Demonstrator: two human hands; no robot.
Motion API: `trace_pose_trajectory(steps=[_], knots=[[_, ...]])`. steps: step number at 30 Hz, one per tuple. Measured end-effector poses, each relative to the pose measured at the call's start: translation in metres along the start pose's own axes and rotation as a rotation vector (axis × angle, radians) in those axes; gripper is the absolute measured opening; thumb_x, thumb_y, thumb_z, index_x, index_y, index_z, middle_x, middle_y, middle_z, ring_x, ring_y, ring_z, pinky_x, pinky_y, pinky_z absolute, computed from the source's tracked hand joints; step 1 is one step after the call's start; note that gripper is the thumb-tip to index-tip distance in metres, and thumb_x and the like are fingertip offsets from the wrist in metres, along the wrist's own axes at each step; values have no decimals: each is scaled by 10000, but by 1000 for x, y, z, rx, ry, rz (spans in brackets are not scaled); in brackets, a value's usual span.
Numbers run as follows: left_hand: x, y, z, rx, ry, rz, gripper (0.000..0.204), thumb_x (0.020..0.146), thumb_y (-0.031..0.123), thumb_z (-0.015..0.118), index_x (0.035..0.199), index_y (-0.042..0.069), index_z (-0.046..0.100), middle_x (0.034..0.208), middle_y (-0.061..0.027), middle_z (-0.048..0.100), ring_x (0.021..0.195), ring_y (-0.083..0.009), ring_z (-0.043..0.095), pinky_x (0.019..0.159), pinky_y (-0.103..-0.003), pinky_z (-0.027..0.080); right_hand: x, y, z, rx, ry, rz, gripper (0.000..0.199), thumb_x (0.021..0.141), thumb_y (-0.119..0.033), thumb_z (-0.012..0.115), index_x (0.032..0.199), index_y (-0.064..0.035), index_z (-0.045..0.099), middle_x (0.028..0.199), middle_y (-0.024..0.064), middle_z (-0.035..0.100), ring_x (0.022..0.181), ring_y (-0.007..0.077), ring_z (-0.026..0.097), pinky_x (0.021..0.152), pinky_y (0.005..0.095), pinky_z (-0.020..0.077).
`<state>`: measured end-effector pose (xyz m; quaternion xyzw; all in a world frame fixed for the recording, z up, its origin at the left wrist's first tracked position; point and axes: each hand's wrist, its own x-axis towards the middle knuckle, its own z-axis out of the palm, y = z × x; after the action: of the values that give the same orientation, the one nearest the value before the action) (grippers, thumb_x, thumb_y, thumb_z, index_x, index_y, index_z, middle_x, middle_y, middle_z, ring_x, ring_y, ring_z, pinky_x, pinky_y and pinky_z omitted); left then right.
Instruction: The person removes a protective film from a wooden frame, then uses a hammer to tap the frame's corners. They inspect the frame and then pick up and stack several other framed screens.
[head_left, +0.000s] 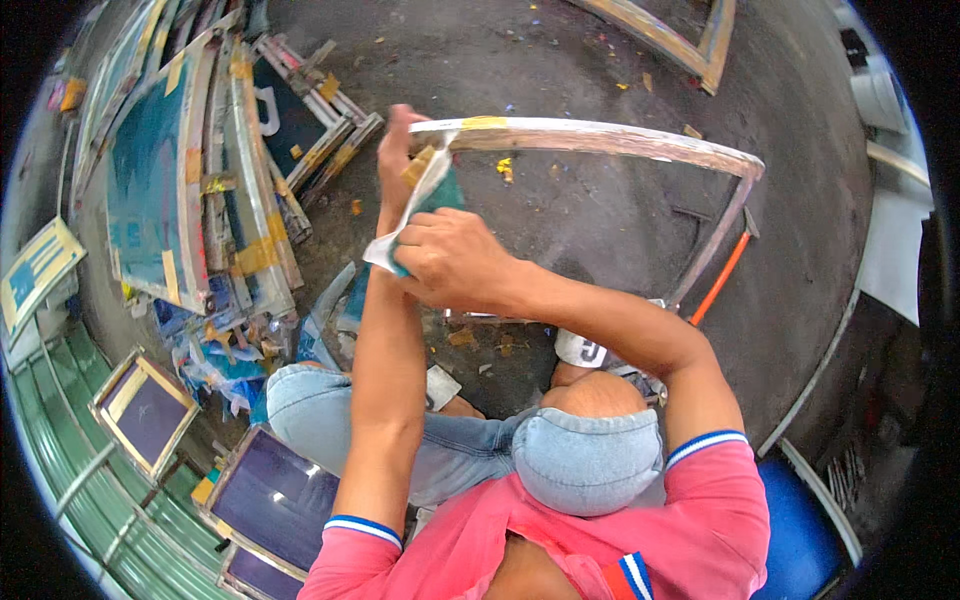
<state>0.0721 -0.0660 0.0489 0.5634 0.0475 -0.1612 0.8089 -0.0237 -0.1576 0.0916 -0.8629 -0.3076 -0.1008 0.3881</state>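
Clutter around your workspace on the grey concrete floor (600,60)

To your far left a stack of screen frames (200,170) leans together, their blue mesh patched with yellow tape. Near left, three dark-meshed frames (270,495) lie flat beside a green corrugated sheet (60,450), with a heap of torn blue scraps (215,350) between the two groups. Far right, a bare wooden frame (690,40) lies on the floor. An orange-handled tool (722,275) rests to your right, and a blue seat (795,535) shows near right.
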Motion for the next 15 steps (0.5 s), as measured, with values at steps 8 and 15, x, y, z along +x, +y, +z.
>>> trace_pose_trajectory(steps=[8,15], knots=[[-25,58,-17,834,-217,-212,782,660,244,838,1263,-78,459,1100,-151,591,973,-180,566,844,-296,474,25,-2,-39,385,-373,128,484,827,-405,729,634,12,577,639,177,578,647,311,609,623,418,475],[-26,68,-8,943,-223,-180,506,696,125,707,1148,-42,551,916,-72,612,844,-142,555,734,-290,464,9,103,-135,-366,-195,527,270,912,-287,620,994,-41,693,945,141,680,908,317,648,801,405,511]])
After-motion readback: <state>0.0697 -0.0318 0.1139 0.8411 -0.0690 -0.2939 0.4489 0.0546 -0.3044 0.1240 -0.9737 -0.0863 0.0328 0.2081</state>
